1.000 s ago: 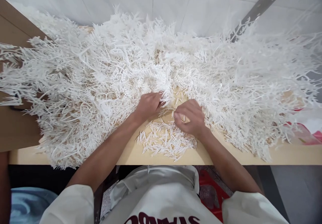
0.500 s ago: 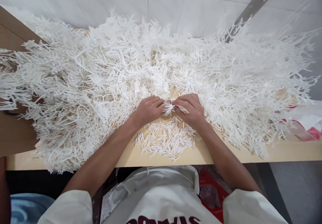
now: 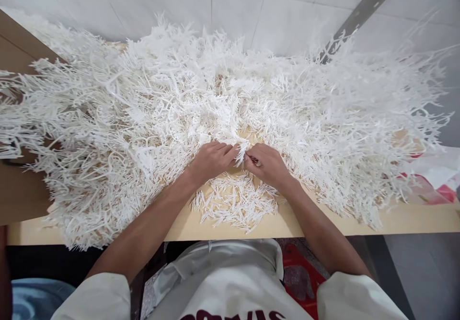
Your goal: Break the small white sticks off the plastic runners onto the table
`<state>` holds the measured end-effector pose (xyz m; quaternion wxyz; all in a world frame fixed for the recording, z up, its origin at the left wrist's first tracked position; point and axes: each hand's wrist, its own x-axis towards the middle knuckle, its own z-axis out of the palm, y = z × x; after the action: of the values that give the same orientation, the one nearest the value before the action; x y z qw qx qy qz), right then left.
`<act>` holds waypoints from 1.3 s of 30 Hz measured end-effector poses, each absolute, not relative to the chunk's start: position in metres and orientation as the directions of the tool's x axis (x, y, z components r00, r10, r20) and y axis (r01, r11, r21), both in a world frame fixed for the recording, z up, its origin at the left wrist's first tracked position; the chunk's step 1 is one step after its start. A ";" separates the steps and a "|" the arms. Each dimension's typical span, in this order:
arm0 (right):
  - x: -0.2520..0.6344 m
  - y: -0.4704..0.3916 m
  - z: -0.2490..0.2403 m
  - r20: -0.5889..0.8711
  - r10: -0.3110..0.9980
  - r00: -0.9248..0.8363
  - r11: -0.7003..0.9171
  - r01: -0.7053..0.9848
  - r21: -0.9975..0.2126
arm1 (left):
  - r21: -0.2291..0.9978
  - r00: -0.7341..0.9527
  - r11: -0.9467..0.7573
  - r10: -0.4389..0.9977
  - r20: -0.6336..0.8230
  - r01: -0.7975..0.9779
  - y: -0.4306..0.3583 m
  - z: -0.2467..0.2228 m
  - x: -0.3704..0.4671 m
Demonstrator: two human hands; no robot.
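Between my two hands is a small white branched plastic sprig (image 3: pixel 242 153), its thin prongs fanned out. My left hand (image 3: pixel 214 160) is closed, with thumb and forefinger pinching the sprig's left side. From the right, my right hand (image 3: pixel 266 165) grips the sprig near its prongs with curled fingers. Just below the hands lies a loose pile of short white plastic pieces (image 3: pixel 237 202) on the tabletop. A large tangled heap of white branched plastic strands (image 3: pixel 172 95) surrounds both hands at the back and sides.
The wooden table's front edge (image 3: pixel 424 219) runs close to my body. At the left stands a cardboard box (image 3: pixel 21 190), partly covered by strands. A clear and pink plastic bag (image 3: pixel 431 181) lies at the right. Behind the heap are a tiled wall (image 3: pixel 237 8) and a metal post (image 3: pixel 362 13).
My right hand has turned and lowered slightly, its fingers curling in more. The sprig's prongs have swung from pointing left to a more upright fan. My left hand has shifted slightly.
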<state>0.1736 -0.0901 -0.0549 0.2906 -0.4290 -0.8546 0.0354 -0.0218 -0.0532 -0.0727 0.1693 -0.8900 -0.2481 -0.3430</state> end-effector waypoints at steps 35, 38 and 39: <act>0.162 -0.096 -0.041 0.157 0.947 -0.281 0.281 0.485 -0.828 | -0.059 0.599 -0.839 0.336 0.727 0.541 -0.056 -0.070 -0.020; 0.165 -0.092 -0.038 0.076 0.938 -0.337 0.229 0.443 -0.867 | -0.080 0.584 -0.844 0.296 0.756 0.530 -0.059 -0.066 -0.019; 0.166 -0.091 -0.037 0.072 0.935 -0.347 0.231 0.441 -0.867 | -0.089 0.577 -0.845 0.279 0.768 0.528 -0.059 -0.066 -0.018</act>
<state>0.1655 -0.0910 -0.0369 0.3126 -0.4783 -0.7194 0.3949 -0.0183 -0.0592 -0.0663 0.1562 -0.8741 -0.2309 -0.3978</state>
